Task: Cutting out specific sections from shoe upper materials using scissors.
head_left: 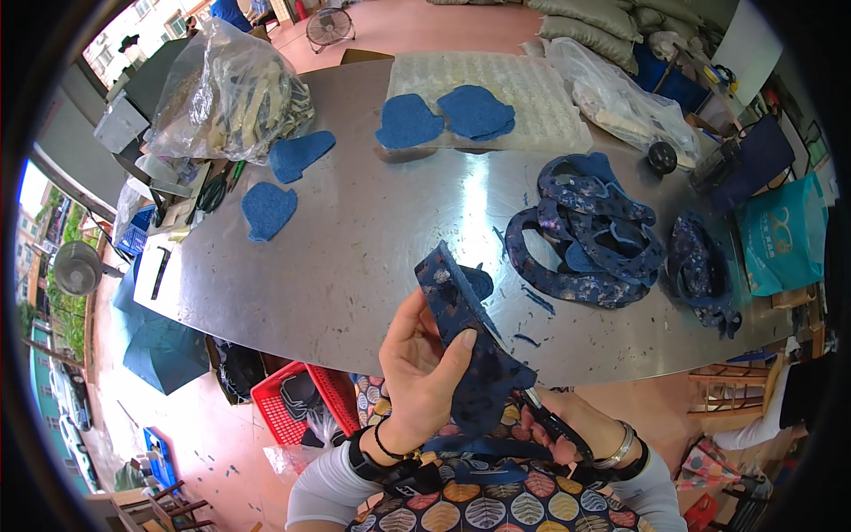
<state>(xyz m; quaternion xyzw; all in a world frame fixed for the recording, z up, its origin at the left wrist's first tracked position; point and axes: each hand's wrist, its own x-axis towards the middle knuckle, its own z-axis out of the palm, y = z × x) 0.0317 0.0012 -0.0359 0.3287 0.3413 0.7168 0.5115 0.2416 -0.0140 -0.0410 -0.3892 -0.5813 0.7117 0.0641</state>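
Note:
A curved dark blue floral fabric piece [487,390] with a plain blue lining is pinched between the thumb and fingers of my left hand [415,390]. It stands up over the table's near edge, its top end leaning left. My right hand [581,424] is wrapped round black-handled scissors [560,427], whose metal blades meet the lower right edge of the fabric. Part of the blades is hidden by the cloth. Thin blue offcuts [538,301] lie on the metal just beyond the piece. To the right is a heap of similar floral pieces [594,288], looped over one another.
Plain blue fabric cutouts [269,211] are spread over the metal table [355,293]. A full clear plastic bag [226,97] stands at the far left. Another floral bundle [698,266] lies near a turquoise bag [782,235] at right. A red crate [332,390] sits below the table's edge.

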